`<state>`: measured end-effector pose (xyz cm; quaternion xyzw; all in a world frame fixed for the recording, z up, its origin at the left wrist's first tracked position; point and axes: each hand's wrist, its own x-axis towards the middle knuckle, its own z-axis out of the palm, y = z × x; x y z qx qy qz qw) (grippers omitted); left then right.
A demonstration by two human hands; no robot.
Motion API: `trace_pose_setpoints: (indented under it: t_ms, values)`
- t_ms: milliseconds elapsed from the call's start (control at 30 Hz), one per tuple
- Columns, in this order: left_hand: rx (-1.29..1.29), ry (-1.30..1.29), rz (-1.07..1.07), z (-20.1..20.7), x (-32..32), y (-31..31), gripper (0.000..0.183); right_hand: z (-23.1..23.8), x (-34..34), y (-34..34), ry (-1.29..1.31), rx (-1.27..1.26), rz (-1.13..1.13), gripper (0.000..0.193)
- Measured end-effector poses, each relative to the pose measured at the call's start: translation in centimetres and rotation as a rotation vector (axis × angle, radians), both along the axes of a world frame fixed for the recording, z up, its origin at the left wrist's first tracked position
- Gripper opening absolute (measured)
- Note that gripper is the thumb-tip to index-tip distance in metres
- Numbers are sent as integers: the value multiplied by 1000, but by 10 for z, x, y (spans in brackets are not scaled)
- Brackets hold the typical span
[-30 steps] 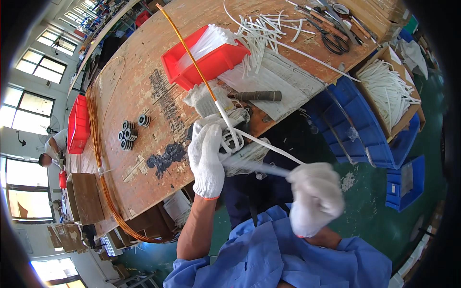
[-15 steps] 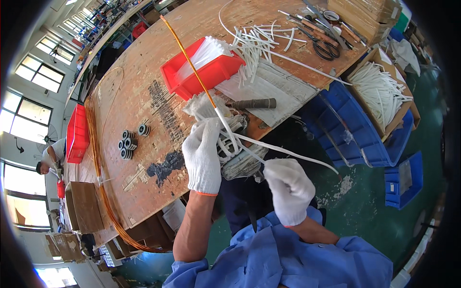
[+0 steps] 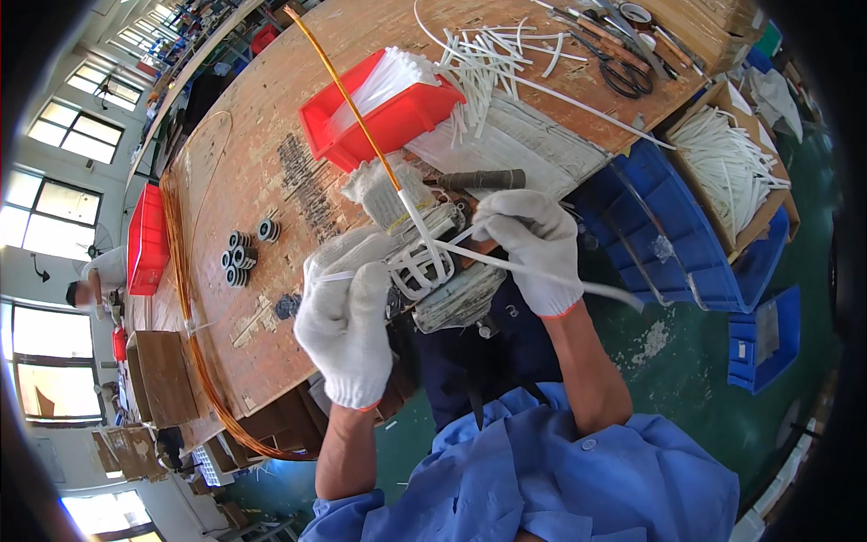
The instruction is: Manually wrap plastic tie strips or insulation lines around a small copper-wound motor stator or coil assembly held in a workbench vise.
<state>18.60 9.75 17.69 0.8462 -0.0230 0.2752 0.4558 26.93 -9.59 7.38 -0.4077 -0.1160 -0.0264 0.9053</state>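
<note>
My left hand (image 3: 348, 312), in a white knit glove, pinches a thin white strip (image 3: 338, 275) at the left of a white-sleeved coil (image 3: 423, 274). At the coil's right, my gloved right hand (image 3: 533, 242) is closed on a white strip (image 3: 462, 237); I cannot tell whether both are one piece. The coil sits against a vise (image 3: 461, 303) with wrapped jaws. From it an orange-brown wire bundle (image 3: 348, 99) with a white sleeve (image 3: 416, 215) at its lower end rises to the upper left. A loose white tube (image 3: 515, 265) runs rightward, passing below my right hand.
A red bin (image 3: 388, 117) of white strips stands behind the vise, near cut white tubes (image 3: 488, 68). A dark-handled tool (image 3: 480, 179) lies beside it. Scissors (image 3: 625, 77) are far right, ring-shaped parts (image 3: 239, 257) left. A blue crate (image 3: 659, 235) and box of tubes (image 3: 727, 163) flank the table.
My left hand has moved down and left from the sleeved wire to the coil's left side. The right hand has risen to the coil's right side. The view has shifted slightly.
</note>
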Motion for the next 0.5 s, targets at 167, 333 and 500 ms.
trace_pose_setpoints:
  t_ms: [167,333,500]
  values:
    - [-216,191,-112,30,3,-2,36,23,-3,15,-153,-205,-68,32]
    - [-20,335,-15,49,5,-22,26,38,-6,14,-223,-341,-171,48]
    - [573,215,-104,63,7,-25,19,44,-6,8,-367,-582,-318,51]
